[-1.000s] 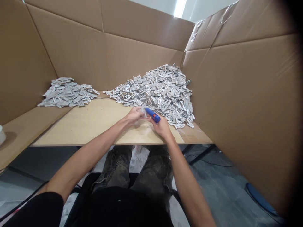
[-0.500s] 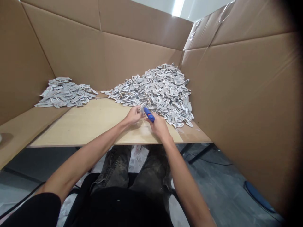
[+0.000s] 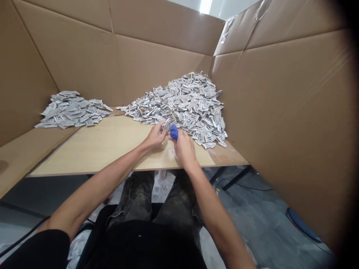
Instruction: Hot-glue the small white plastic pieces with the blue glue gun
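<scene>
I read this as a workshop: on my feed, cardboard walls (image 3: 162, 56) screen a wooden surface (image 3: 98, 147), similar pale parts (image 3: 190, 102) lie heaped centre and left, a blue tool (image 3: 174, 131) shows mid-frame, stained trousers (image 3: 171, 209) bottom centre.

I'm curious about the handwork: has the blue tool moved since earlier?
Yes: the blue tool has swung, its near end going left, away from the right edge of the pale board.

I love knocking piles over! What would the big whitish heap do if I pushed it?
The big heap would probably slide and spill, since its pieces look loose and jumbled. Each seems thin and flat, so likely light and not apt to roll. The cardboard wall behind might stop any pushed that way.
</scene>
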{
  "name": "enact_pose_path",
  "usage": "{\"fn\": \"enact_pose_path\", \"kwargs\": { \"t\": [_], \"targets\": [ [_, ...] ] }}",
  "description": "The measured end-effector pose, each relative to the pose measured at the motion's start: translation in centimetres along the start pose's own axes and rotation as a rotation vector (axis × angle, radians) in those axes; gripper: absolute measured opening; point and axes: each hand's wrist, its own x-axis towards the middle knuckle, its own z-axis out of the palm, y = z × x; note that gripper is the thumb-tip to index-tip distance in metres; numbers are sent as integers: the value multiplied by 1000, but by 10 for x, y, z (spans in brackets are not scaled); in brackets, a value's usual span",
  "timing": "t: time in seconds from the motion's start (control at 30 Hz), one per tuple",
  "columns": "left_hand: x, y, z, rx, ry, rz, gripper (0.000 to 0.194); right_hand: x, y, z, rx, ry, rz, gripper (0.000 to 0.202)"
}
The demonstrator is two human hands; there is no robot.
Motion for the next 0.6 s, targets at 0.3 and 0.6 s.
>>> {"fn": "enact_pose_path", "kwargs": {
  "t": [0.3, 0.6],
  "targets": [
    [6, 13, 2, -91, -25, -144, 31, 18, 44, -27, 398, 110, 31, 39],
    [6, 10, -2, 6, 18, -115, 21, 19, 60, -30, 595, -16, 59, 68]
  ]
}}
